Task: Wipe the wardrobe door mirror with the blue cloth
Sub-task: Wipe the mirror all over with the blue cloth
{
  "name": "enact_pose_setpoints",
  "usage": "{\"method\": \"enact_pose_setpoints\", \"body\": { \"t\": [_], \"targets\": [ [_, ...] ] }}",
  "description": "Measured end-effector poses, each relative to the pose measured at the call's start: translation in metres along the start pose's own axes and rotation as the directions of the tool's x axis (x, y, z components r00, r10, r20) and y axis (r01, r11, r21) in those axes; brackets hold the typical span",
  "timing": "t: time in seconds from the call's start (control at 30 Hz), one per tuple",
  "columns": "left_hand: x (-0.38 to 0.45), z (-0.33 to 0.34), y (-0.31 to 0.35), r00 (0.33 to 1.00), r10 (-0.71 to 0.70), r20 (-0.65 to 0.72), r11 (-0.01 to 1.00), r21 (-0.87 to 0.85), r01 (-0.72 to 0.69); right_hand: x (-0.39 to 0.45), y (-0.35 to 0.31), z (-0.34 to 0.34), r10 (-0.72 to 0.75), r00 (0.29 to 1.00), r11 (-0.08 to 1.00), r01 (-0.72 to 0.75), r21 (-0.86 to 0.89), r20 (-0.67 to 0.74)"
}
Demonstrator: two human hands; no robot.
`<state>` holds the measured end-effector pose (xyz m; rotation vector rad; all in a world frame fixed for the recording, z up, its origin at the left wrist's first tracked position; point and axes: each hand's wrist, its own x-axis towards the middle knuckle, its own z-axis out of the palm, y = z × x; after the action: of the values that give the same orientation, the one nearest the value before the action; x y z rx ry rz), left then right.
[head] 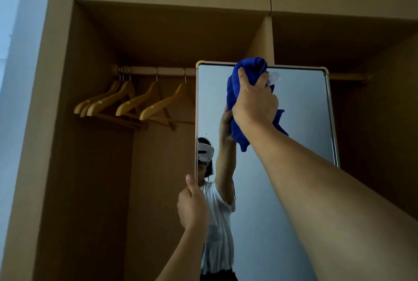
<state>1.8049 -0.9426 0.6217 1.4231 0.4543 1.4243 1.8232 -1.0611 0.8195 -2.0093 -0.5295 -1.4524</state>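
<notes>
Two hands are at work in the single head view. Right hand [254,99] is raised high, fingers curled round a bunched blue cloth [239,90] and pressing it on the mirror [294,122] near the top edge, just beside a pale smear [274,76] on the glass. Cloth tails hang loose below the fist.

Left hand [192,206] is lower, fingers wrapped on the mirror's left edge, thumb pointing up along the frame, apparently steadying the panel.

Handling, as I judge it: the cloth is soft and light and will fold under pressure, so a full-fist hold on a wad suits it. The mirror is stiff, smooth and breakable, so it is best held by the framed edge, not the glass, with firm but even pressure.

Right arm is stretched up and forward, nearly straight; left forearm rises from below, elbow out of view.

Hangers [126,104] hang on a rail [158,70] in the open wardrobe [90,167] behind.
</notes>
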Motion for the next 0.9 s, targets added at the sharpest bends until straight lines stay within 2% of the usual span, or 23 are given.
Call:
{"method": "enact_pose_setpoints", "body": {
  "t": [0.2,0.43,0.63,0.9],
  "targets": [
    [0.002,0.001,-0.003,1.0,-0.008,-0.011,1.0,0.004,0.008,0.005,-0.029,0.006,-0.159,0.985,0.986,0.154,-0.07,-0.07],
    [0.0,-0.001,0.0,0.997,0.071,-0.02,0.997,0.041,-0.07,0.013,-0.042,0.012,-0.302,0.947,0.937,0.275,-0.217,-0.106],
    [0.001,-0.002,-0.001,0.998,0.068,-0.009,0.996,0.054,-0.067,0.016,-0.048,0.014,-0.361,0.931,0.92,0.344,-0.189,-0.06],
    [-0.001,-0.005,0.002,0.997,0.076,0.009,0.994,0.08,-0.076,-0.021,-0.029,0.017,-0.427,0.893,0.904,0.42,-0.077,-0.141]
  ]
}}
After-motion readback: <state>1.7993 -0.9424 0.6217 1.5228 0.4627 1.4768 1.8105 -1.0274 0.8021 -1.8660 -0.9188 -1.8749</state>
